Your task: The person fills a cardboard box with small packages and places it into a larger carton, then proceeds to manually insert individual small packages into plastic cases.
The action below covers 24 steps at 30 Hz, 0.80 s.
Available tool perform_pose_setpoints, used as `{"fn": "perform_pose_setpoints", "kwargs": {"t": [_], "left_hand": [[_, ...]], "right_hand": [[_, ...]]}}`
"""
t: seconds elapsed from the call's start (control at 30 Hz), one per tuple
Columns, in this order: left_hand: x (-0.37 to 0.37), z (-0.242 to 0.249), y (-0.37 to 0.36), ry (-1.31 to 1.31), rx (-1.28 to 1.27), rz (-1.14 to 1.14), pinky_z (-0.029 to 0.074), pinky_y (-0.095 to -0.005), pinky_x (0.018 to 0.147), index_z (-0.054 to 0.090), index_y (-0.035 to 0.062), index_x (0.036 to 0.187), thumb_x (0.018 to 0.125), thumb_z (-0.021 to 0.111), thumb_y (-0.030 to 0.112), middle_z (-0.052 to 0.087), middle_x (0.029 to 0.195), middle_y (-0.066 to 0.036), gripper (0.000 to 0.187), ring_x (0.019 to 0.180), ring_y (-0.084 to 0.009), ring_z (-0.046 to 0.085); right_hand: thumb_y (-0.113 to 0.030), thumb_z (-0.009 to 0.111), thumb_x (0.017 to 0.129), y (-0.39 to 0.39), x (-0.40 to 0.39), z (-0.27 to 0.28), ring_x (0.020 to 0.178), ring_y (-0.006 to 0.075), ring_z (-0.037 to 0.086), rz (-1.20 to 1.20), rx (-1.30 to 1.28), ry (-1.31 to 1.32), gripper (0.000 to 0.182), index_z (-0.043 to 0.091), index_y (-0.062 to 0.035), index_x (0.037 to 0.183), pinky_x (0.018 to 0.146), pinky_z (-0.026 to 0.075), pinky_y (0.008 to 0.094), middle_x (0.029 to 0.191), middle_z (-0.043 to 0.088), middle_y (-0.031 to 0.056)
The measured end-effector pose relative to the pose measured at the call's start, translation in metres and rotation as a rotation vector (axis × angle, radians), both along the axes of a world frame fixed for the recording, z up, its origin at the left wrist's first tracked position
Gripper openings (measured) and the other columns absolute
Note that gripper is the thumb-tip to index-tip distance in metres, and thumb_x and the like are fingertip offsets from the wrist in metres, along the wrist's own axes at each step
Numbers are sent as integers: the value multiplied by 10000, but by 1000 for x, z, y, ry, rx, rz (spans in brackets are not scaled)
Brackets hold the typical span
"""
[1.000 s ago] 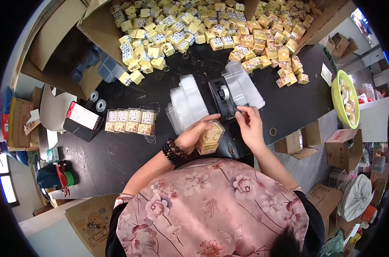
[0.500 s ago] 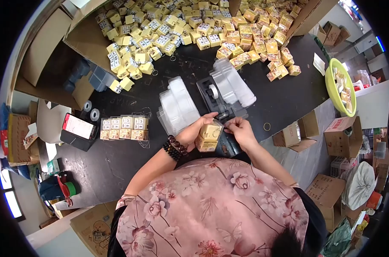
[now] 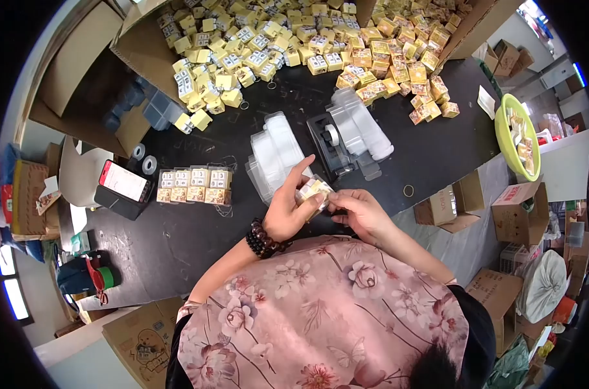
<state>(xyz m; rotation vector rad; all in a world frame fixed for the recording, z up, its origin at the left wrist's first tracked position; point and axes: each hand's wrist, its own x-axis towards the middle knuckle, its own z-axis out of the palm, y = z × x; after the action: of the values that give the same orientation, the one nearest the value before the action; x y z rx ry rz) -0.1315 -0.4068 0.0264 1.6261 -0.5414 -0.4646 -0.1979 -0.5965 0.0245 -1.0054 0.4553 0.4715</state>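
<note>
The pack [image 3: 312,193] is a clear plastic case filled with small yellow and cream boxes, their printed faces showing through its walls. It is lifted off the worktop [image 3: 178,240], just in front of the person's chest and tilted so one corner points up toward the tape dispenser. The left hand [image 3: 285,209] cradles it from below and from the left, thumb on the near side and forefinger stretched out straight above its top edge. The right hand [image 3: 358,214] meets it from the right, its fingers [image 3: 335,202] pinched against the pack's right end. Much of the pack's lower part is hidden behind the two hands.
</note>
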Motion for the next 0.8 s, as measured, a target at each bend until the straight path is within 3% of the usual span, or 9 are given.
{"fn": "perform_pose_setpoints", "kwargs": {"t": [0.17,0.27,0.33,0.4,0.47,0.5,0.57,0.63,0.8], "left_hand": [[-10,-14,14,166,-182,-38,461,-271,866,403,60,1395,968,555,194,571,1115,-69,473,996,-123,551],[-13,-14,33,739,-540,-211,419,-316,1000,339,42,1447,1000,515,293,543,1258,-71,542,1159,-161,527],[-19,-9,55,730,-549,-128,420,-309,994,314,44,1464,1002,518,270,534,1276,-68,553,1163,-157,520],[-29,-3,81,740,-571,-30,423,-295,980,264,47,1497,1006,522,223,517,1310,-63,582,1172,-148,506],[-31,5,124,435,-392,257,433,-305,980,317,-4,1453,965,580,133,555,1268,-87,571,1145,-154,538],[-35,1,149,309,-186,487,458,-300,950,374,-21,1412,925,627,79,581,1231,-93,557,1098,-166,573],[-36,-23,203,-127,417,896,487,-333,910,490,-49,1303,825,737,108,606,1169,-155,561,1056,-233,604],[-28,-45,243,-205,705,1070,489,-412,876,523,-43,1259,771,776,175,589,1099,-216,591,1001,-370,585],[-15,-64,263,-340,1027,1059,411,-443,995,470,-7,1332,758,789,263,534,1243,-212,710,1142,-389,491]], "right_hand": [[-241,692,907,12,4,-1,650,73,527,79,-250,-232,289,616,-50,703,625,398,221,742,611,-20],[-240,745,859,23,10,-9,578,103,461,134,-721,-682,413,530,14,612,522,360,279,621,513,38],[-219,773,821,35,16,-13,557,131,468,164,-672,-748,399,522,11,613,508,361,308,617,498,63],[-212,775,813,43,21,-8,535,165,486,271,-927,-804,381,530,7,621,505,378,313,647,522,75],[-193,754,825,46,28,-4,681,248,573,358,-919,-689,263,595,12,784,608,459,344,816,576,126],[-187,736,836,48,35,-11,811,287,580,265,-1061,-842,260,592,14,916,701,476,368,931,567,151],[-197,694,863,51,52,-25,1149,409,494,240,-1243,-977,517,466,42,1260,958,444,439,1231,488,239],[-214,683,873,61,75,-31,1175,430,485,205,-1482,-1031,596,398,57,1321,991,429,437,1290,453,278],[-229,746,809,68,113,-43,1143,454,496,303,-1529,-743,763,337,73,1377,982,432,445,1263,472,307]]}}
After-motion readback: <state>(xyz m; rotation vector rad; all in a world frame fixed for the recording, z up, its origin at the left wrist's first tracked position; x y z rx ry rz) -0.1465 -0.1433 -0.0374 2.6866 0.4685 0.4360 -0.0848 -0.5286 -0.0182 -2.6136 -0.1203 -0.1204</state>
